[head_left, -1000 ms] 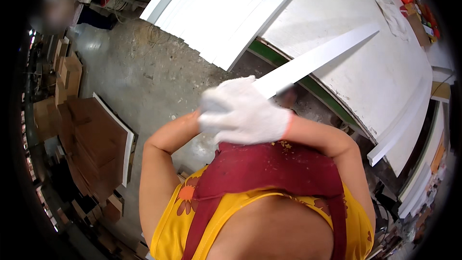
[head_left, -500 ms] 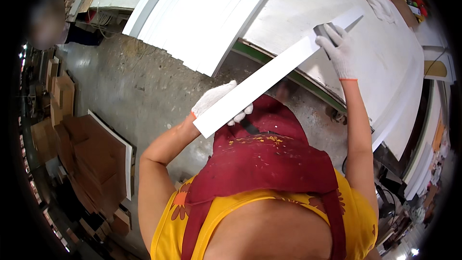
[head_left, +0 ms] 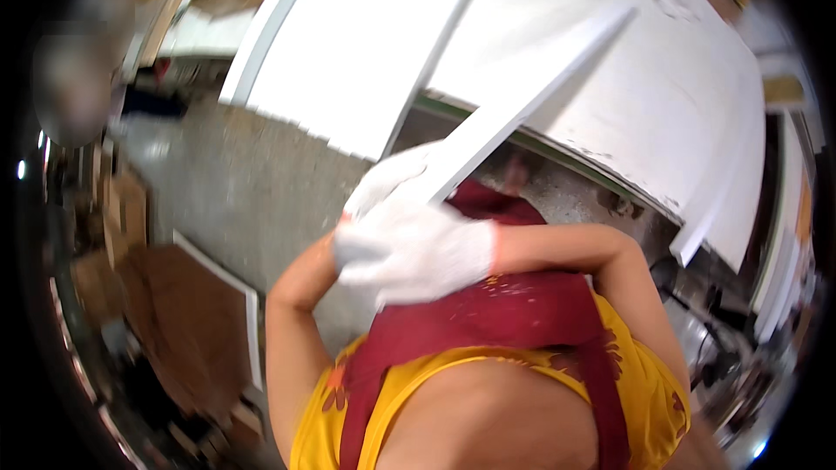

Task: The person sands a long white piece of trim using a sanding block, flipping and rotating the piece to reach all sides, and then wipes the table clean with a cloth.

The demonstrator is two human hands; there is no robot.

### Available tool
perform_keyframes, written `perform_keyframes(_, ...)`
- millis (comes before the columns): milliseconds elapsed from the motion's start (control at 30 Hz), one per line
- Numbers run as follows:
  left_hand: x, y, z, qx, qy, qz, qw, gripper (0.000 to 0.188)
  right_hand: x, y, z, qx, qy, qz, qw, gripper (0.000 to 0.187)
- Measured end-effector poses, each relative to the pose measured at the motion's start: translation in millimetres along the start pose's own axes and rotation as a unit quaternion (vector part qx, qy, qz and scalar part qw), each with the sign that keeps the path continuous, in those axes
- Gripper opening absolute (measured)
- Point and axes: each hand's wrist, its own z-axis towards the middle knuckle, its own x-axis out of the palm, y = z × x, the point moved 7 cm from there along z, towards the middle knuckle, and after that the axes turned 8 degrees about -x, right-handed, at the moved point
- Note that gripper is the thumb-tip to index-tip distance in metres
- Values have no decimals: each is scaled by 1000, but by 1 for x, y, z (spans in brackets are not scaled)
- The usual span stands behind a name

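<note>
One white strip (head_left: 514,113) slanted out over the table (head_left: 688,113), a rubbing stroke seemingly finished: right hand (head_left: 427,252) was back at the near end, half-curled over a grey block (head_left: 355,246), left hand (head_left: 387,181) beside it, grip hidden from me.

Bright boards (head_left: 357,43), blurred right hand (head_left: 422,251)
Boards nearly wash out; soft shadow lies beside the strip (head_left: 515,104); edges curve into black.

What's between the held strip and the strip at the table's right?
White tabletop lies between the held strip and the right strip, in the head view.
</note>
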Motion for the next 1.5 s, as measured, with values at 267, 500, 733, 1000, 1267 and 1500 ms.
perform_keyframes(267,-37,59,-12,-80,-58,25,995,60,16,-17,-32,-2,-11,-12,1000,40)
perform_keyframes(500,-66,120,-72,-188,-92,-13,978,74,-105,-84,-153,177,-34,-229,957,27)
perform_keyframes(733,-54,131,-101,-228,-95,-19,969,88,-296,-235,-291,381,-81,-429,815,32)
perform_keyframes(1000,-76,148,-111,-222,-134,112,959,49,-359,-303,-347,649,-285,-181,682,44)
perform_keyframes(1267,-84,164,-79,-266,-98,137,949,48,-273,-260,-281,442,-40,-438,782,40)
perform_keyframes(1500,-88,168,-65,-277,-88,128,948,53,-96,-104,-185,196,-40,-221,954,25)
